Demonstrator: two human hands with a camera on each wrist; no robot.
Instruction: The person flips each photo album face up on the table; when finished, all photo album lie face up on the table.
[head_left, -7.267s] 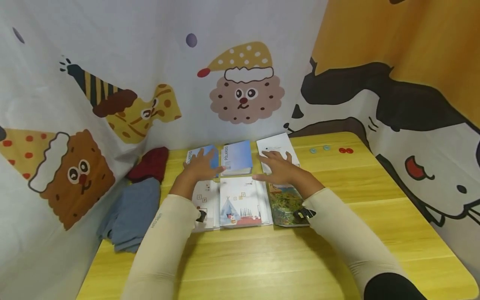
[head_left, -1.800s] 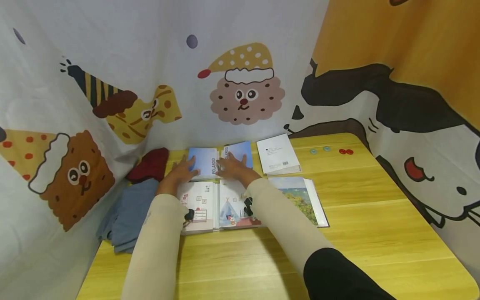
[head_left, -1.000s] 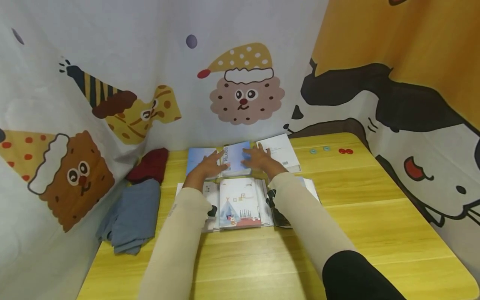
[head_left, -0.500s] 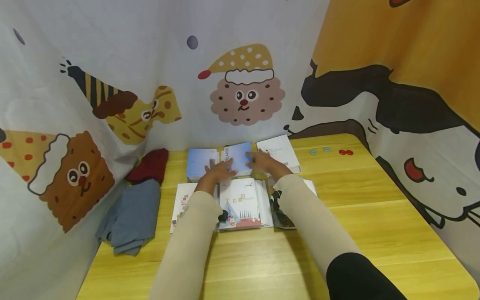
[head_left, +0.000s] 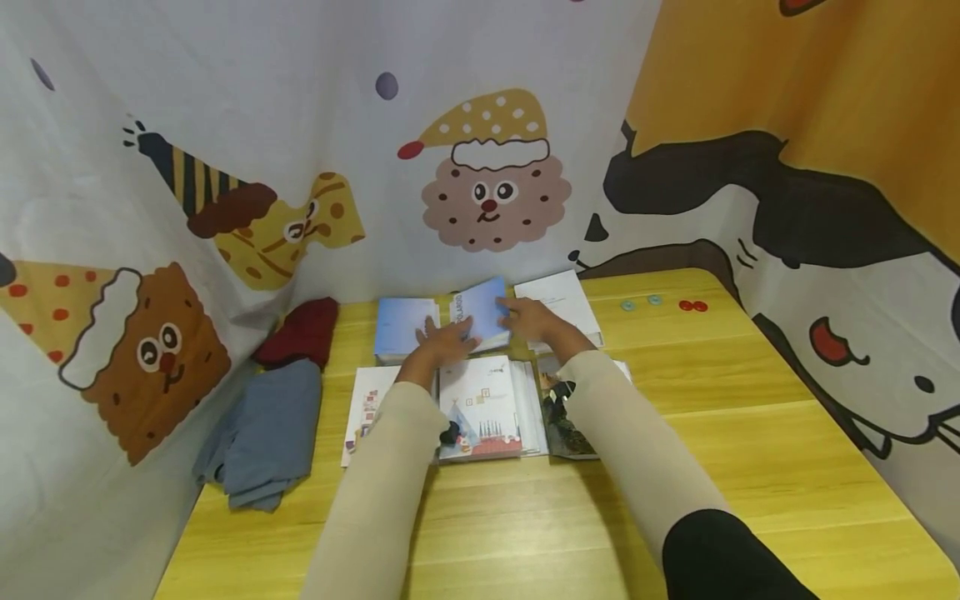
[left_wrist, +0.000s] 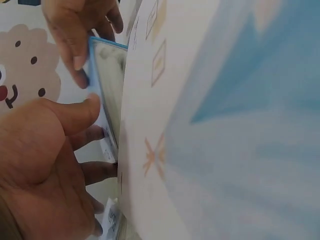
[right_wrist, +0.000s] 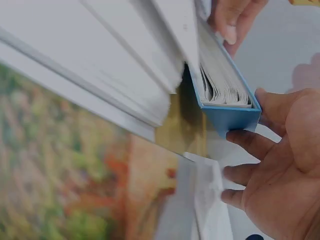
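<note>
In the head view, the blue photo album [head_left: 482,307] marked POLAROID sits in the middle of the back row, slightly turned, its right side raised. My left hand [head_left: 447,342] grips its lower left corner, thumb and fingers on either side in the left wrist view. At its right edge, my right hand [head_left: 529,320] pinches the album; the right wrist view has thumb and index finger around the blue cover [right_wrist: 235,117], other fingers spread below. Beside it lie another blue album [head_left: 401,323] and a white one [head_left: 566,302].
In front are white illustrated albums, the middle one [head_left: 480,404] under my wrists, and a landscape-covered album [head_left: 566,433] partly behind my right sleeve. Grey cloth [head_left: 273,433] and dark red cloth [head_left: 303,329] lie left; red buttons [head_left: 692,306] and light blue buttons [head_left: 641,302] lie right.
My hands went from the left blue album to the middle one. The left hand slid right to its lower corner, and the middle album has now tilted up and shifted slightly right.
</note>
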